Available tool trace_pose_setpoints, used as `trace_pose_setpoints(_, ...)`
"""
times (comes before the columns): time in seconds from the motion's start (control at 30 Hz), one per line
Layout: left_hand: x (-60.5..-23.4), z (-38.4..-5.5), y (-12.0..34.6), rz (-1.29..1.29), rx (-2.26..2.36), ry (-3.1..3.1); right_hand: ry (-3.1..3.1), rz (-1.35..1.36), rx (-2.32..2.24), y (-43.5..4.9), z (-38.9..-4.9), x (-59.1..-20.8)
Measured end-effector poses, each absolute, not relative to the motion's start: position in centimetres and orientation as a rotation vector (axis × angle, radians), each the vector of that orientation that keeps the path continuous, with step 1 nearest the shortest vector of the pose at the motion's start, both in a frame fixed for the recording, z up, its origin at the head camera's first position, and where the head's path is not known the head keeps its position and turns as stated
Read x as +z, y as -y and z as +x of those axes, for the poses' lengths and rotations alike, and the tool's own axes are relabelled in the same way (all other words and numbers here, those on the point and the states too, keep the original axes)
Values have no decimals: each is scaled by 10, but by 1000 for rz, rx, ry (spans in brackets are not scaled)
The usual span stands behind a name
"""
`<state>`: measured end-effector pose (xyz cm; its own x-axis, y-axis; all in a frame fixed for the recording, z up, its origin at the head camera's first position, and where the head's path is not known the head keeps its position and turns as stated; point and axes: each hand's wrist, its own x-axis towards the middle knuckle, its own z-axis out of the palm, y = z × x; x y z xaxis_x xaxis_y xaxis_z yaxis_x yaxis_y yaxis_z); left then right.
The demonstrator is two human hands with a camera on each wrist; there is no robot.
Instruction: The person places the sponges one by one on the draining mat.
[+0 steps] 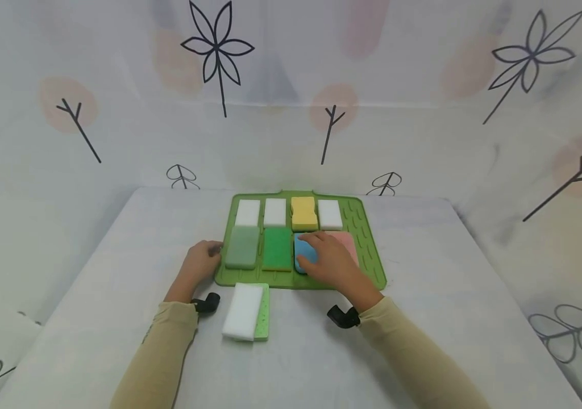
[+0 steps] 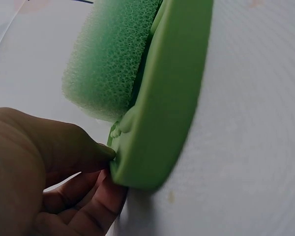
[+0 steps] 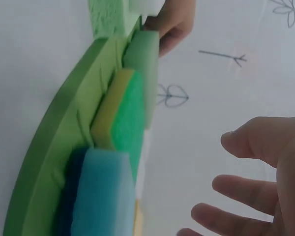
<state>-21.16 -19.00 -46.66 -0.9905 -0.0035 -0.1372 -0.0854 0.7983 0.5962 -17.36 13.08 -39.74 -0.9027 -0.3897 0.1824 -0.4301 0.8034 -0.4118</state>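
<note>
A green ridged mat (image 1: pixel 373 267) carries two rows of sponges. My left hand (image 1: pixel 202 260) pinches the mat's left edge, thumb (image 2: pixel 96 150) on top and fingers lower down, beside a pale green sponge (image 1: pixel 242 247). Over the blue sponge (image 1: pixel 301 250) in the front row is my right hand (image 1: pixel 331 260). The right wrist view shows that hand's fingers (image 3: pixel 236 219) spread and apart from the sponges. It partly covers the blue sponge and the pink sponge (image 1: pixel 344 241). Between the pale green and blue ones lies a green-and-yellow sponge (image 1: pixel 277 250).
White sponges (image 1: pixel 275 212) and a yellow sponge (image 1: pixel 303 213) form the back row. In front of the mat, a white sponge (image 1: pixel 243 312) lies partly on a light green sponge (image 1: pixel 262 318). A white table (image 1: pixel 424 244) meets a patterned sheet (image 1: pixel 281 142) behind.
</note>
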Motion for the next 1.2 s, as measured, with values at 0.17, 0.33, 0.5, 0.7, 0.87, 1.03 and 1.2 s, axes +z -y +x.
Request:
trace_pose_setpoints(0.17,-469,-211,191,-56,975,-2859,2885,723,724,-114,-163,-399)
trace_pose_setpoints(0.33,-469,-211,191,-54,985,-2857,2907,793,720,-98,-155,-402)
trace_pose_setpoints(0.5,-470,-212,192,-53,973,-2859,2927,862,826,-84,-145,-405)
trace_pose_setpoints(0.7,-472,-214,192,-62,980,-2850,2959,959,799,-67,-133,-402)
trace_pose_setpoints(0.87,-472,-215,193,-82,983,-2837,2990,1043,669,-52,-127,-400)
trace_pose_setpoints(1.03,-471,-215,193,-98,984,-2842,2989,1116,551,-40,-124,-403)
trace_pose_setpoints(1.2,-470,-214,193,-93,980,-2846,2985,1185,458,-31,-122,-406)
